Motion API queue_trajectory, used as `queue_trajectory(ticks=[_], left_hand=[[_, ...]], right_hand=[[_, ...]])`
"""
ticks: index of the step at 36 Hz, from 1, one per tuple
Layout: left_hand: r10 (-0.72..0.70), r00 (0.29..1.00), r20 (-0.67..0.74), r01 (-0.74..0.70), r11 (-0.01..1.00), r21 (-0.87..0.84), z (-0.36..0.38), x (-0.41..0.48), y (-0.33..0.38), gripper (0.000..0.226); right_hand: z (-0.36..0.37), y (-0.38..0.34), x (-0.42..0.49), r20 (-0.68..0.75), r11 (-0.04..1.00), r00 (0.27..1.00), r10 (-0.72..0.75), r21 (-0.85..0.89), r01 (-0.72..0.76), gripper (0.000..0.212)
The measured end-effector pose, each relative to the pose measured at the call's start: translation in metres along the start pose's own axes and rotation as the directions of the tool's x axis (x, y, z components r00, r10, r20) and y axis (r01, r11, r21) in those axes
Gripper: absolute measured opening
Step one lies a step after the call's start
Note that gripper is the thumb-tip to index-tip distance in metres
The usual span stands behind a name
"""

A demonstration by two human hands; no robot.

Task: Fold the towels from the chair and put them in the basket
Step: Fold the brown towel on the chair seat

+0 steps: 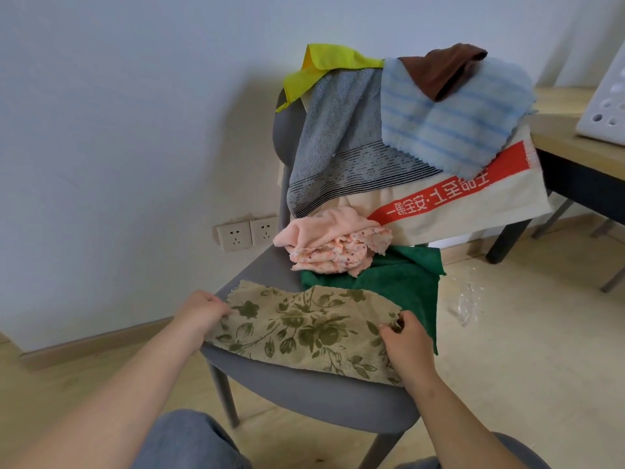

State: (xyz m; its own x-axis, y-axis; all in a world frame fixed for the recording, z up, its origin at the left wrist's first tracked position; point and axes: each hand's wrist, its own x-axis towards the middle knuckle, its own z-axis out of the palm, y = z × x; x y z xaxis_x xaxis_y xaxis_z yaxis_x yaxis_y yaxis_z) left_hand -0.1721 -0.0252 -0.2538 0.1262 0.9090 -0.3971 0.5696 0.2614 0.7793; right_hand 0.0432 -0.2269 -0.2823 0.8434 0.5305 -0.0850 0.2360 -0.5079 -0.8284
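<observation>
Floral towel point(304, 330) lies across the chair point(304, 397) seat's front, long side running left to right, left hand point(203, 309) and right hand point(404, 336) each pinching an end. Seemingly a basket point(605, 106) stands on the table point(558, 130), inside hidden.

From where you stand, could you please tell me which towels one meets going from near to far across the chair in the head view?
The floral towel → green towel → pink towel → cream towel with a red band.
</observation>
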Motion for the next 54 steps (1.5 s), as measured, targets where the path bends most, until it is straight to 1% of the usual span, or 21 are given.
queue_trajectory(ticks=[3,6,9,10,12,16,18,20,23,26,31,34,38,40,42,44,46,48,50,52,54], left_hand=[[0.011,0.994,-0.104,-0.013,1.0,-0.022,-0.001,0.01,-0.001,0.019],[-0.013,1.0,-0.018,0.012,0.999,-0.034,-0.003,0.012,0.002,0.013],[-0.028,0.996,0.09,0.027,1.0,0.012,-0.002,0.01,0.011,0.053],[-0.017,0.993,0.113,0.013,0.999,0.037,0.0,0.009,0.015,0.059],[0.036,0.989,0.145,-0.046,0.997,0.066,0.005,0.007,0.019,0.058],[0.241,0.954,0.176,-0.255,0.965,0.064,0.014,0.008,0.017,0.048],[0.335,0.931,0.146,-0.344,0.938,0.039,0.014,0.01,0.013,0.043],[0.374,0.925,0.068,-0.375,0.927,-0.001,0.012,0.013,0.008,0.047],[0.337,0.941,0.019,-0.337,0.941,0.016,0.007,0.017,-0.002,0.044],[0.3,0.953,0.037,-0.301,0.953,0.031,0.008,0.017,-0.003,0.027],[0.262,0.962,0.076,-0.247,0.954,-0.167,0.01,0.017,0.015,0.017],[0.308,0.951,-0.019,-0.308,0.946,-0.103,0.014,0.018,0.02,0.02],[0.382,0.902,-0.199,-0.385,0.922,0.027,0.018,0.016,0.022,0.034],[0.458,0.857,-0.236,-0.401,0.881,0.252,0.021,0.011,0.02,0.045],[0.544,0.813,-0.208,-0.403,0.783,0.475,0.026,0.002,0.014,0.055],[0.656,0.75,-0.085,-0.509,0.654,0.559,0.033,-0.007,0.008,0.051],[0.703,0.702,0.118,-0.63,0.534,0.564,0.042,-0.014,0.003,0.04],[0.622,0.711,0.328,-0.665,0.445,0.6,0.052,-0.019,-0.004,0.047],[0.508,0.733,0.453,-0.649,0.32,0.69,0.062,-0.023,-0.014,0.059],[0.491,0.733,0.47,-0.632,0.236,0.738,0.07,-0.029,-0.024,0.064],[0.5,0.737,0.455,-0.623,0.244,0.743,0.077,-0.035,-0.029,0.065]], right_hand=[[0.0,0.0,0.0,0.004,1.0,1.0,0.001,0.008,-0.002,0.006],[-0.001,0.0,0.0,0.0,1.0,1.0,-0.006,0.01,0.006,0.006],[-0.001,-0.001,0.0,-0.008,1.0,1.0,-0.006,-0.01,0.006,0.007],[-0.001,-0.001,0.0,-0.009,1.0,1.0,-0.008,-0.014,0.007,0.007],[-0.001,-0.002,0.0,-0.01,1.0,1.0,-0.013,-0.016,0.013,0.006],[0.0,-0.001,-0.002,-0.011,1.0,1.0,-0.027,0.001,0.027,0.003],[-0.001,-0.001,-0.002,-0.007,0.999,0.999,-0.037,0.029,0.037,0.004],[-0.001,-0.002,-0.003,0.001,0.997,0.999,-0.041,0.058,0.04,0.011],[-0.002,-0.004,-0.004,0.008,0.999,1.0,-0.022,0.044,0.021,0.032],[-0.002,-0.004,-0.004,0.016,1.0,1.0,-0.001,0.018,0.001,0.04],[-0.002,-0.005,-0.005,0.017,1.0,1.0,0.017,0.001,-0.017,0.041],[-0.003,-0.006,-0.006,0.011,1.0,1.0,0.011,-0.013,-0.011,0.039],[-0.003,-0.005,-0.005,-0.016,0.999,0.999,-0.03,-0.025,0.029,0.009],[-0.002,-0.005,-0.004,-0.021,0.999,0.999,-0.036,-0.018,0.036,0.008],[-0.002,-0.005,-0.003,-0.026,0.999,0.999,-0.033,0.001,0.033,0.004],[-0.003,-0.005,-0.003,-0.046,0.999,0.999,-0.021,0.047,0.024,0.005],[-0.005,-0.007,-0.002,-0.068,0.992,0.998,0.012,0.124,-0.003,0.003],[-0.009,-0.009,-0.001,-0.069,0.983,0.997,0.047,0.181,-0.034,0.002],[-0.014,-0.011,0.0,-0.043,0.973,0.996,0.08,0.221,-0.069,0.003],[-0.021,-0.013,0.001,0.007,0.951,0.991,0.132,0.282,-0.129,0.007],[-0.031,-0.014,0.001,0.062,0.91,0.979,0.197,0.36,-0.206,0.012]])
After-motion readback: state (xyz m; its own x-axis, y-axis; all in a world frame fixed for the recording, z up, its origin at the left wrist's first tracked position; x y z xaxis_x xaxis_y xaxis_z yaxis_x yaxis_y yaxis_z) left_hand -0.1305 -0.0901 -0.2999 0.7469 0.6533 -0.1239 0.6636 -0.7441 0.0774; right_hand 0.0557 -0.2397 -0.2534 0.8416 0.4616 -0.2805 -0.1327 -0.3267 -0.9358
